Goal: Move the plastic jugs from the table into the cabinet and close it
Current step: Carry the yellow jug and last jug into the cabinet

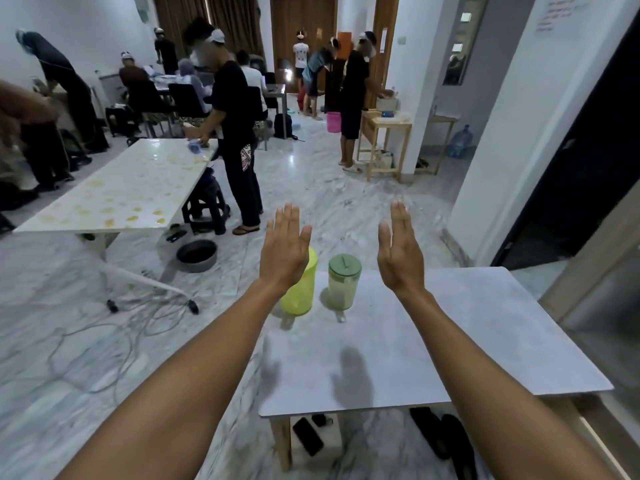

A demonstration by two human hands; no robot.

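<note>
Two plastic jugs stand side by side at the far left of a small grey table (467,341). The left one is a yellow-green jug (301,292). The right one is a clear jug with a round green lid (343,284). My left hand (285,249) is stretched flat above the table, fingers together, and covers the top of the yellow-green jug. My right hand (400,249) is held flat to the right of the lidded jug. Neither hand holds anything. A cabinet front (602,299) shows at the right edge, cut off by the frame.
A long white table (117,195) stands to the left, with cables (104,337) trailing over the marble floor. A dark round basin (196,255) lies on the floor beyond the jugs. Several people work further back. Sandals (446,441) and a phone (307,441) lie under the grey table.
</note>
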